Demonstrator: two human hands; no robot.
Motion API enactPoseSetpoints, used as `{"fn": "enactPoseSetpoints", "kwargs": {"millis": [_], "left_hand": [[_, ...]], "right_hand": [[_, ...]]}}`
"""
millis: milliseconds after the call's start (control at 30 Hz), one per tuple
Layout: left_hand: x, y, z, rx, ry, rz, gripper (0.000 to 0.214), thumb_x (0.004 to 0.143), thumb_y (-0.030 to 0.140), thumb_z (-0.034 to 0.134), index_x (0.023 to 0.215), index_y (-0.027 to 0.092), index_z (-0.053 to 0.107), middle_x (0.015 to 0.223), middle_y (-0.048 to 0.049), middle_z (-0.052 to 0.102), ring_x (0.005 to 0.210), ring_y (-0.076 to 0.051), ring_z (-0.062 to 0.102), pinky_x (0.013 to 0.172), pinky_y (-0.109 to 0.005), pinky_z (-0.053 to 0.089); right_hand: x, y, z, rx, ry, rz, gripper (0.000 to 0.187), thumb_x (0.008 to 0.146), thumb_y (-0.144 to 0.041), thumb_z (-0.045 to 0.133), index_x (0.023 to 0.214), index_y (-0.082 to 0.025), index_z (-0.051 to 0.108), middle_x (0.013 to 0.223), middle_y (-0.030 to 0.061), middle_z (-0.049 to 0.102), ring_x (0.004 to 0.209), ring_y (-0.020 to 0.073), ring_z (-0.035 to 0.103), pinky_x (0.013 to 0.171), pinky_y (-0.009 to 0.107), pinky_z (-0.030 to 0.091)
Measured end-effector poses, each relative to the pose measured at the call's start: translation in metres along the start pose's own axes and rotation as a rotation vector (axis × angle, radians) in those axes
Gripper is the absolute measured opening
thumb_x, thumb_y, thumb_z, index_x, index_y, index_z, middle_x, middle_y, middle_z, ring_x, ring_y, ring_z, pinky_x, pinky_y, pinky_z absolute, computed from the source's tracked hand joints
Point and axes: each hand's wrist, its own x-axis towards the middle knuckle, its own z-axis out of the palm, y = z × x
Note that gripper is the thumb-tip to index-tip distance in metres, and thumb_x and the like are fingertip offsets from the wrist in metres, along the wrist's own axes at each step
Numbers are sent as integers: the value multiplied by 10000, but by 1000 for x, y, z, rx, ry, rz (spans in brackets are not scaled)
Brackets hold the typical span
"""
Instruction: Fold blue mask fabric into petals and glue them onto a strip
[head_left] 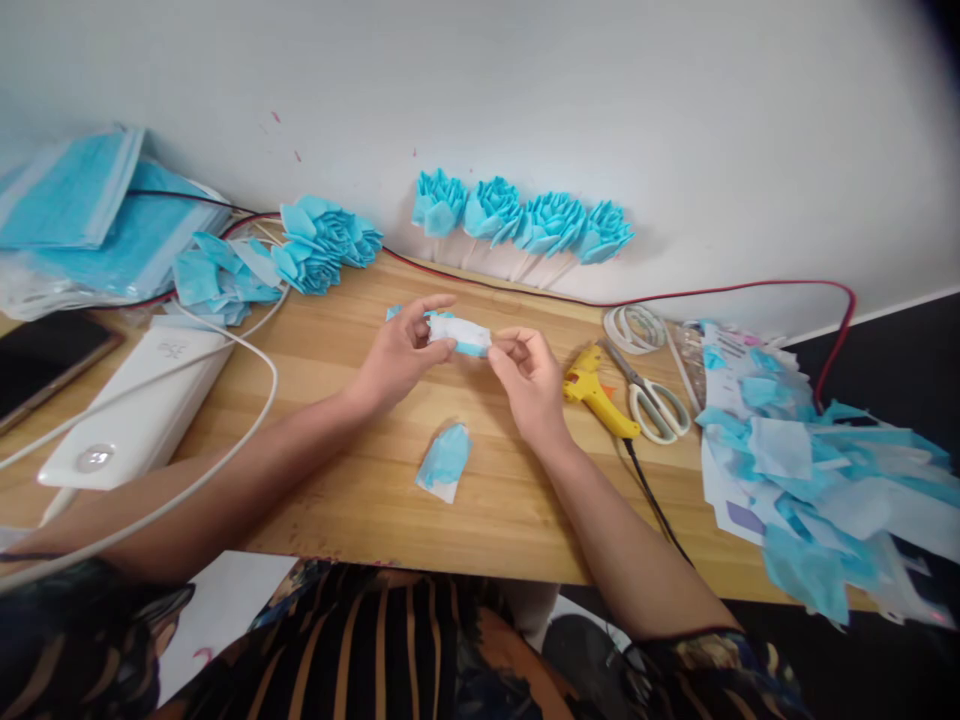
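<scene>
Between my two hands is a small white and blue piece of mask fabric (463, 333), stretched sideways above the wooden table. My left hand (405, 350) pinches its left end with thumb and fingers, the index finger raised over it. At the right end, the fingertips of my right hand (529, 375) are closed on the fabric. Behind my left fingers shows a bit of blue material (393, 313), mostly hidden. A loose blue petal-shaped piece (447, 460) with a white lower edge lies on the table nearer to me.
Several blue fabric flowers on sticks (551, 222) lean against the wall, and more flowers (319, 245) lie left. A yellow glue gun (600, 390), scissors (651, 393) and tape roll (634, 328) are right, beside fabric scraps (810, 470). A white power bank (142, 400) and phone (49, 360) lie left.
</scene>
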Motion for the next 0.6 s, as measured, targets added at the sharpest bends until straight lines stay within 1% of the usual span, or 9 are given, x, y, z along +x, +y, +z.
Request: {"fn": "enactPoseSetpoints", "kwargs": {"millis": [67,133,200,267,333,400,467,533,600], "left_hand": [[0,-1,0,24,-17,12,564,762,144,714,1312,148,592,702,43,608,665,-116,613,674,-248,499],[0,-1,0,45,-50,33,570,752,145,715,1309,141,593,791,12,653,706,-121,615,677,-248,489],[-1,-2,0,75,-88,65,568,741,141,715,1297,146,602,870,-11,674,751,-127,618,684,-247,479],[-1,-2,0,124,-119,91,571,740,138,709,1301,152,605,886,-14,669,764,-132,612,674,-247,461],[-2,-3,0,178,-135,105,575,748,131,697,1315,158,604,837,1,644,726,-124,585,645,-244,432],[-2,-4,-1,204,-137,109,575,758,129,689,1325,166,601,755,27,597,673,-113,547,616,-242,402],[-1,-4,-2,165,-121,103,573,775,150,687,1338,166,583,720,38,577,661,-114,540,625,-247,406],[0,-4,-3,74,-89,93,576,802,200,685,1361,155,548,790,13,628,719,-128,584,685,-263,449],[0,-2,-3,-9,-62,70,557,837,276,679,1361,149,539,928,-34,679,802,-149,624,753,-291,485]], "right_hand": [[3,2,0,83,-31,12,363,900,-459,656,1199,-274,567,970,22,743,949,196,697,882,365,550],[5,3,0,136,-100,19,530,891,-516,657,1343,-294,490,1053,39,741,1022,209,694,930,393,553],[6,3,0,180,-169,42,686,855,-525,703,1442,-316,416,1124,44,723,1059,212,682,951,400,551],[5,2,1,194,-224,80,784,825,-482,750,1495,-338,369,1130,36,708,1037,208,672,936,392,553],[3,-1,2,160,-257,116,793,822,-422,765,1508,-346,374,1061,21,700,955,202,663,869,376,561],[1,-4,2,110,-265,138,735,831,-373,753,1486,-337,423,960,6,677,844,189,637,768,352,557],[1,-5,1,78,-250,141,673,835,-344,735,1453,-328,470,895,-4,642,762,174,599,689,329,533],[1,-5,1,66,-226,125,642,834,-334,722,1433,-327,490,904,0,629,749,170,579,667,320,516],[1,-4,1,56,-200,99,629,838,-342,711,1427,-332,491,940,9,625,774,176,576,680,325,513]]}}
